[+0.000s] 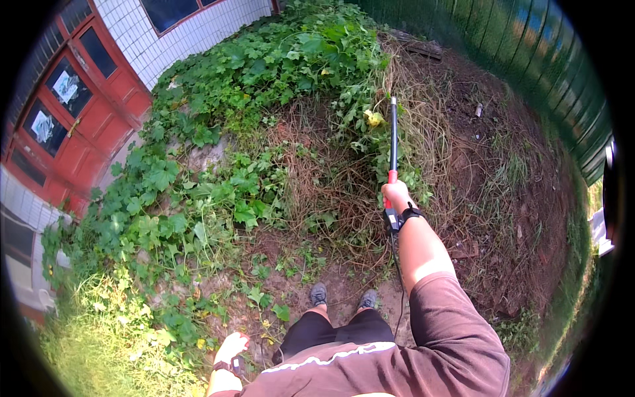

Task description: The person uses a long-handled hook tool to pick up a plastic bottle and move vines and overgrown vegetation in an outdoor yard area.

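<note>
My right hand (396, 196) is wrapped round the red grip of a long, thin black rod (394, 135) with a pale metal-looking tip. The rod points away from me, its tip over the edge of the leafy vines (357, 99), beside a yellow flower (374, 118). A dark cable (398, 278) hangs from near my right wrist down toward my legs. Low at my left side, my left hand (233, 345) has bent fingers and is washed out by sunlight. A small red patch shows at its fingertips; what it is I cannot make out.
Broad-leaved vines (159, 175) spread over the mound ahead and left, with dry stems (344, 198) in the middle. Red double doors (73, 126) in a white-tiled wall (129, 33) stand at the left. A green fence (516, 59) curves along the right, beyond bare soil (489, 172).
</note>
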Motion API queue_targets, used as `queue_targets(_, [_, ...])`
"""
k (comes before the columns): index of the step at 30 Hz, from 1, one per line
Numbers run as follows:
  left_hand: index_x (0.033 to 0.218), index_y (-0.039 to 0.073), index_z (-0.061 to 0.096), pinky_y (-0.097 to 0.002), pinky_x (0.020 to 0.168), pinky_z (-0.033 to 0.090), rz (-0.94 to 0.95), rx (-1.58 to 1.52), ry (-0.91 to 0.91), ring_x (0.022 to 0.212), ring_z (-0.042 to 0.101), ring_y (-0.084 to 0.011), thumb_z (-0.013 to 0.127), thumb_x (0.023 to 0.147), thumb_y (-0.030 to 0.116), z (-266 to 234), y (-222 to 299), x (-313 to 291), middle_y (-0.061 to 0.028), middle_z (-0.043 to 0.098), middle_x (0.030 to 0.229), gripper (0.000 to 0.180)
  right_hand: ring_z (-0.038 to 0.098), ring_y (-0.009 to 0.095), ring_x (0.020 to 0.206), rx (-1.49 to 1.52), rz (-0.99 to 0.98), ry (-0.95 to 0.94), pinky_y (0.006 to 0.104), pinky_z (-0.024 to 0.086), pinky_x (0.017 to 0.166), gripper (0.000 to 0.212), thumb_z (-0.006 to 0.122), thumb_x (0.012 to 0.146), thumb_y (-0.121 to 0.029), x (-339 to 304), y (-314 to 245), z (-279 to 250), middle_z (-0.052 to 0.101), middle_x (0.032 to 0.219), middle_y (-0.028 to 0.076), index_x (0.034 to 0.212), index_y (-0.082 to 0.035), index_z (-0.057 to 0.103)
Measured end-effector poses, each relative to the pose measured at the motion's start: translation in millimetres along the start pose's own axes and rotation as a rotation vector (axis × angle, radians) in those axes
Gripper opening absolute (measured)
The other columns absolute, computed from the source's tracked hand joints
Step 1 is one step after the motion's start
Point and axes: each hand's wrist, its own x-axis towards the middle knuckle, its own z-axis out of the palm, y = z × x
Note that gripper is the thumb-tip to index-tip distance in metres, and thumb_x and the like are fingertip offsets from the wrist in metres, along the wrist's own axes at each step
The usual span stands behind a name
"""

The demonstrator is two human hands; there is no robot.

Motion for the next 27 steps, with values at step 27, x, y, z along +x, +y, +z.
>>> queue_targets(27, [0.099, 0.002, 0.064, -0.0286, 0.058, 0.052, 0.302, -0.239, -0.273, 0.068, 0.065, -0.0181, 0.059, 0.091, 0.011, -68.6, -218.6, -90.6, -0.0095, 0.067, 0.085, 0.013, 0.046, 0.009, 0.045, 0.542, 0.08, -0.101, 0.0256, 0.04, 0.04, 0.012, 0.056, 0.083, -0.004, -618.9, 254.0, -140.3, 0.047, 0.059, -0.002, 0.082, -0.01, 0.046])
